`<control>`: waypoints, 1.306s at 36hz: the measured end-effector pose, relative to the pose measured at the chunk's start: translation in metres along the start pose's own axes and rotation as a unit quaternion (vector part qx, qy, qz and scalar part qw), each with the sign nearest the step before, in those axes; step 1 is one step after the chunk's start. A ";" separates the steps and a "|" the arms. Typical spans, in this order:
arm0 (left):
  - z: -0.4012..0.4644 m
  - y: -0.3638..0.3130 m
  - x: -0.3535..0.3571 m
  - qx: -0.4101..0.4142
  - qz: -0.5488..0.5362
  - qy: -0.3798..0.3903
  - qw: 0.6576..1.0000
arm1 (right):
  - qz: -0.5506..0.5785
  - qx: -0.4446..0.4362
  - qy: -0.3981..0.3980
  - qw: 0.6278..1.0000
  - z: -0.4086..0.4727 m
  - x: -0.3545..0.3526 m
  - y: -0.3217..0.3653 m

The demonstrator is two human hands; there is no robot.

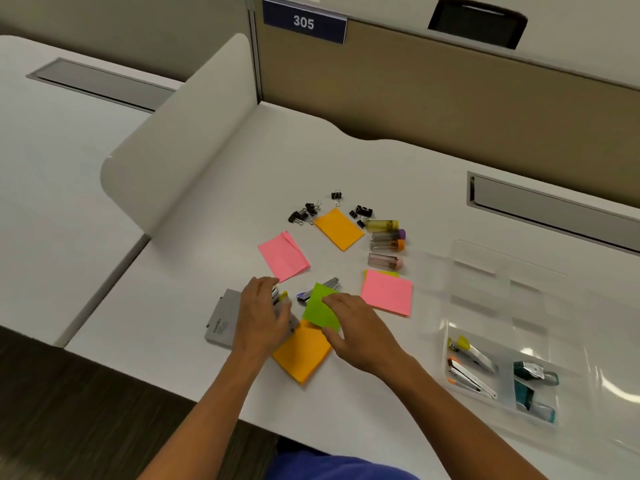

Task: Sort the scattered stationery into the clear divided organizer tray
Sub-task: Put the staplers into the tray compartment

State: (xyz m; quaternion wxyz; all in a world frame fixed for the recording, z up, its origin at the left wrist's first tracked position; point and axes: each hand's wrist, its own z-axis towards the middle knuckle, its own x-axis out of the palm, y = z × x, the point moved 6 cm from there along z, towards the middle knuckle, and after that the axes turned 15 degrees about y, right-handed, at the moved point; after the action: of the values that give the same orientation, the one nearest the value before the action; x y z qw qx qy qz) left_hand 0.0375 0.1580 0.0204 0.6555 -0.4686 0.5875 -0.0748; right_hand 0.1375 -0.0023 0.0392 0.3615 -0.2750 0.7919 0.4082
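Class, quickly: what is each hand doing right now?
Left hand: closed around a small stapler with a yellow tip.
Right hand: pinching the green sticky note between thumb and fingers.

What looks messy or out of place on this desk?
The pink sticky pad left of centre has its top sheets splayed and a corner folded. A green pad lies crooked over a stapler.

Under the left hand (265,311) a stapler (278,296) is mostly hidden; beside the right hand (353,332), the green note (320,308) covers another stapler's (327,287) middle; the organizer tray (485,271) blurs at its far end
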 end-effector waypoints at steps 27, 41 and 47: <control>0.030 0.017 0.012 -0.004 0.062 0.104 0.993 | -0.102 0.149 -0.032 0.983 0.045 -0.003 -0.007; 0.025 -0.003 -0.018 0.064 -0.063 0.037 0.995 | -0.166 0.107 0.057 0.979 0.051 0.005 0.002; 0.015 -0.013 -0.028 0.108 -0.081 -0.003 0.991 | -0.168 0.095 0.063 0.979 0.051 0.010 0.000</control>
State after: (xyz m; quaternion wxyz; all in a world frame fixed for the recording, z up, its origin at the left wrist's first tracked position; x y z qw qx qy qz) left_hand 0.0475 0.1768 0.0479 0.6961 -0.4410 0.5339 -0.1894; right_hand 0.1489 0.0394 0.0104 0.3990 -0.3933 0.7908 0.2466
